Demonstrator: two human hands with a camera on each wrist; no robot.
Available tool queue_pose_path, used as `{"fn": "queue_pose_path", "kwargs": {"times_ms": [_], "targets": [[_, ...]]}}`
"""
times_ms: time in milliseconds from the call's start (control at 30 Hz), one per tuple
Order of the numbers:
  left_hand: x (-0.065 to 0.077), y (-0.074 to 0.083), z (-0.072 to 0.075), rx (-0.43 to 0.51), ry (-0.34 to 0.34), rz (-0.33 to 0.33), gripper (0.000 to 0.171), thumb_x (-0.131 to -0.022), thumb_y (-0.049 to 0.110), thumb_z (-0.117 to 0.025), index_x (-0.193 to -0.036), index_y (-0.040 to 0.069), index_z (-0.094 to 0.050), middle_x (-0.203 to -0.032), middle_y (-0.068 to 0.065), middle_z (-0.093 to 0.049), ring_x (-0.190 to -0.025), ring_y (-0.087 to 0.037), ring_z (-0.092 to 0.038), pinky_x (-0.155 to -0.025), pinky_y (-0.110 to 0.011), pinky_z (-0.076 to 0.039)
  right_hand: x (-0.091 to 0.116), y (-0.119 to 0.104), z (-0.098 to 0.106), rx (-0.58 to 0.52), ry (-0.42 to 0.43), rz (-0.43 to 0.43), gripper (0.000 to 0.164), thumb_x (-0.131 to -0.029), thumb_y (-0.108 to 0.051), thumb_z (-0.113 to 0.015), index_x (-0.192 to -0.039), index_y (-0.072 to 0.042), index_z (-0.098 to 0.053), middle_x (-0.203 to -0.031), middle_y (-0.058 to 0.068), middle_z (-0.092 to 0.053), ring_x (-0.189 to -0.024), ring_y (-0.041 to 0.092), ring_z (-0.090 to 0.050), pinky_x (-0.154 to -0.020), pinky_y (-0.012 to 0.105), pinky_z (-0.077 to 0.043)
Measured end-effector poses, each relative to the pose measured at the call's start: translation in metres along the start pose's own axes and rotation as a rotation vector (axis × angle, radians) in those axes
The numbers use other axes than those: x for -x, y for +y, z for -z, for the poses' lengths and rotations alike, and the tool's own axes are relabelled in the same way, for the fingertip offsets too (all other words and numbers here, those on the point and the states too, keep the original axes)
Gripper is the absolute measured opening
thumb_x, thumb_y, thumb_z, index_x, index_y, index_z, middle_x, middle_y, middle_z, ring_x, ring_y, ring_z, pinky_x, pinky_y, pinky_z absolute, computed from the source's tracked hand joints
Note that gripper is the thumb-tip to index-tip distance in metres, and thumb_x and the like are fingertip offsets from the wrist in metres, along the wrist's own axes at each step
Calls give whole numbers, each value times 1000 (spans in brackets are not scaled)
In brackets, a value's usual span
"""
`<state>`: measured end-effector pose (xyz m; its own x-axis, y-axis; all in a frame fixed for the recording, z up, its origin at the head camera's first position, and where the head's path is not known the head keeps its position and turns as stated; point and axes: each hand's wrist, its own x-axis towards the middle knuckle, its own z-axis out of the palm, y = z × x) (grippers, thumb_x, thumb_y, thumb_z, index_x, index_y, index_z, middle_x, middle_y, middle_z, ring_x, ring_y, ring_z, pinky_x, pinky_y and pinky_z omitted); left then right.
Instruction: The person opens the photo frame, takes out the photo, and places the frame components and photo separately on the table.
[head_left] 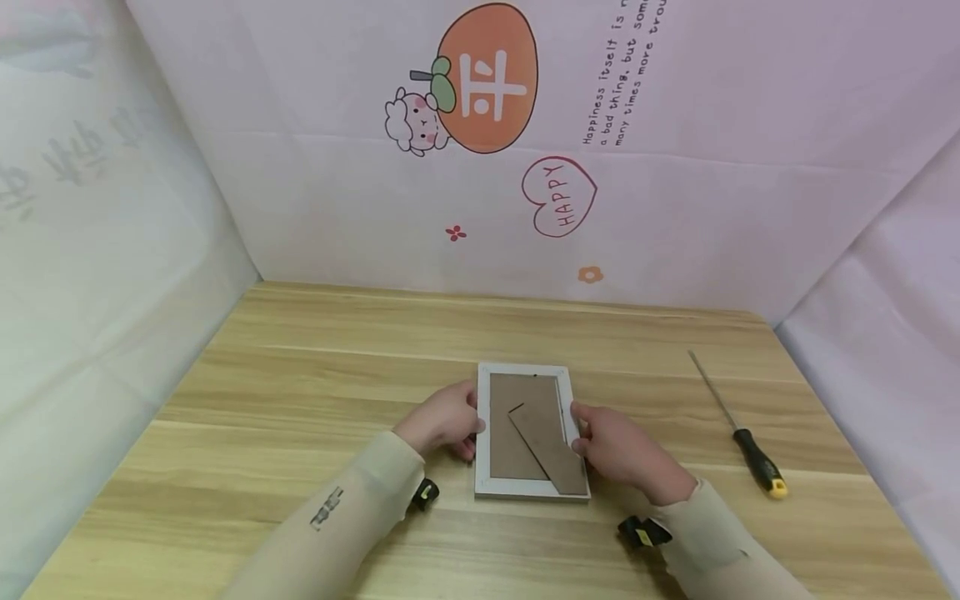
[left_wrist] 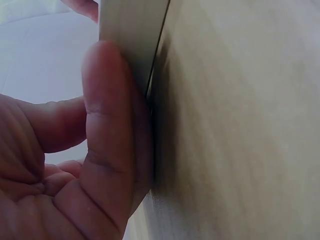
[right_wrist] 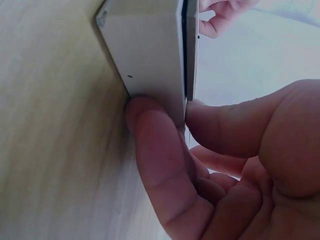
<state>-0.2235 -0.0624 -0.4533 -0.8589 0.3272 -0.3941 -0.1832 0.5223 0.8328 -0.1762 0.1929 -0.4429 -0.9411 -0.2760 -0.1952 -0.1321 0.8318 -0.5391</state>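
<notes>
A white picture frame [head_left: 483, 467] lies back side up in the head view, with its brown backing board [head_left: 506, 387] and brown stand flap [head_left: 551, 442] showing. My left hand [head_left: 446, 417] holds the left side, thumb at the top face and fingers along the outer edge. On the opposite side, my right hand [head_left: 621, 446] pinches the frame between thumb and fingers. The right wrist view shows the thumb by the back face and a fingertip low on the frame's side wall [right_wrist: 147, 45], close to the tabletop. The frame's front is hidden.
A screwdriver [head_left: 757, 462] with a black and yellow handle lies to the right on the wooden table [head_left: 315, 375]. Printed white cloth [head_left: 337, 208] hangs behind the table, and more cloth hangs at both sides. Each wrist wears a small black device [head_left: 643, 532].
</notes>
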Motion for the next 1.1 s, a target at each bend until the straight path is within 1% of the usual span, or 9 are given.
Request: {"fn": "queue_pose_path", "kwargs": {"times_ms": [100,333,533,667,733,833,933,967,1100], "targets": [[1,0,-1,7,2,2,16,-91,-8,-60,-98,-1,-49,-82,-21,-59,-55,-27,-62,-51,-36,-60,0,0,0,22,6,15,54,-92,-1,-67,-141,10,-46,-74,2,-56,-61,15,-52,-52,28,-46],[1,0,-2,14,5,2,16,-91,-9,-60,-97,-1,-47,-81,-21,-58,-54,-26,-61,-49,-35,-59,-2,0,-1,44,14,32,28,-92,-1,-68,-118,2,-57,-67,0,-53,-59,14,-51,-52,29,-45],[-1,-1,-2,2,6,-1,16,-91,-9,-61,-98,-1,-49,-81,-20,-59,-54,-26,-61,-49,-35,-59,-3,0,-2,34,14,50,16,-92,-1,-67,-96,-5,-52,-65,0,-51,-58,14,-50,-51,28,-44],[-2,-1,-1,-2,2,-9,15,-91,-8,-61,-99,1,-51,-81,-20,-61,-55,-27,-62,-50,-36,-60,-3,0,-2,6,5,29,15,-93,0,-65,-97,-4,-52,-66,2,-53,-57,15,-50,-48,29,-44],[-2,-2,0,7,1,-12,15,-92,-8,-61,-98,1,-50,-81,-21,-61,-55,-26,-62,-50,-36,-60,-3,0,-1,-2,6,26,15,-94,0,-65,-104,-2,-54,-73,5,-58,-62,16,-55,-51,30,-47],[0,-4,1,18,1,-7,14,-93,-5,-61,-96,0,-49,-79,-20,-60,-53,-25,-61,-50,-35,-60,0,0,-1,1,17,28,34,-94,-1,-64,-126,6,-54,-99,18,-67,-86,25,-65,-71,42,-57],[3,-7,1,40,2,-1,13,-95,0,-62,-98,0,-49,-78,-20,-60,-52,-22,-61,-49,-34,-59,7,-1,0,10,37,25,56,-94,-6,-65,-142,10,-42,-126,25,-61,-111,32,-60,-92,52,-52],[5,-8,0,49,0,3,14,-96,1,-62,-101,0,-49,-78,-20,-60,-52,-22,-61,-49,-33,-59,9,-1,0,10,38,14,57,-95,-9,-66,-143,9,-42,-126,24,-61,-111,32,-60,-93,53,-52],[12,-10,-4,86,-8,0,23,-95,2,-64,-111,-1,-48,-79,-22,-62,-51,-23,-61,-49,-35,-59,15,-5,0,11,17,-26,61,-94,-15,-69,-143,9,-43,-100,12,-69,-84,21,-62,-73,42,-55]]}}
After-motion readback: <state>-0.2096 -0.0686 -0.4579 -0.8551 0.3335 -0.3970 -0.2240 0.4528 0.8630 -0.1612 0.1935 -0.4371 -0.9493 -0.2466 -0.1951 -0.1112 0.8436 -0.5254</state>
